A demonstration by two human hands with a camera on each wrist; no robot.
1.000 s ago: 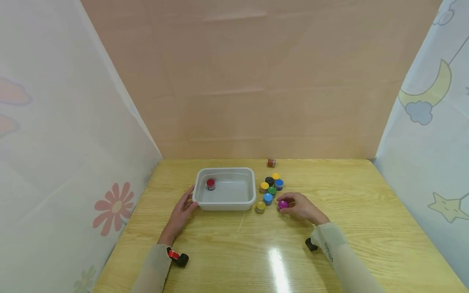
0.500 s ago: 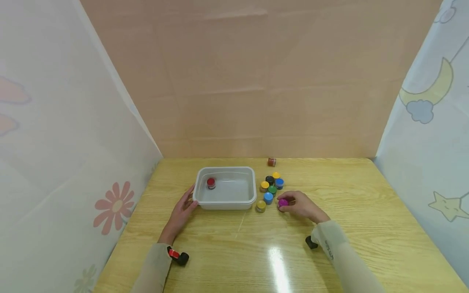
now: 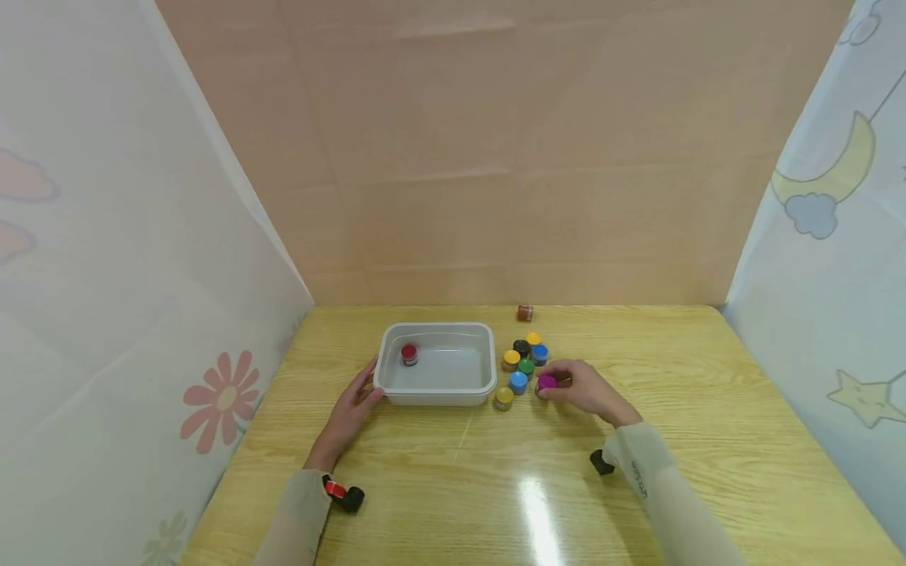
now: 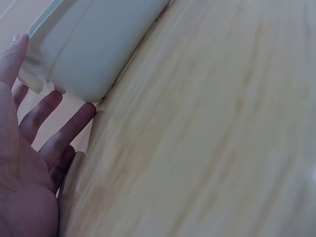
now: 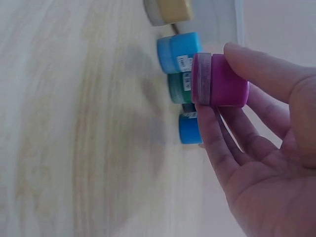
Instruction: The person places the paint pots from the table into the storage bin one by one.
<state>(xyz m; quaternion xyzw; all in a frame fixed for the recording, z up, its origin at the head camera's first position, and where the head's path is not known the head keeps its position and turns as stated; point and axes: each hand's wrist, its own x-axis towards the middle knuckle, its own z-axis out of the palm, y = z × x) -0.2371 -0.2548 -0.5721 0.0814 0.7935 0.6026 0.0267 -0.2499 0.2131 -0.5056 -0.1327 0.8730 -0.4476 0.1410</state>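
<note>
My right hand [image 3: 589, 391] pinches a small paint jar with a magenta lid [image 3: 546, 383] between thumb and fingers. In the right wrist view this paint jar [image 5: 229, 81] appears lifted off the table. Just left of it stand a light blue jar [image 3: 519, 383] and an ochre jar [image 3: 504, 398]. My left hand [image 3: 351, 408] rests at the left end of a pale grey plastic tub [image 3: 435, 398]. In the left wrist view the thumb touches the rim and the extended fingers lie against the tub's side. A dark red jar [image 3: 409, 354] sits inside the tub.
Behind the light blue jar cluster green [image 3: 526, 367], black [image 3: 521, 347], dark blue [image 3: 540, 354] and two yellow-orange jars. A red-brown jar [image 3: 525, 313] lies on its side near the table's back edge. Walls with printed sheets enclose the wooden table [image 3: 453, 487].
My right hand has risen slightly and moved a little away from me with the magenta-lidded paint jar. My left hand stays at the tub, which has barely shifted.
</note>
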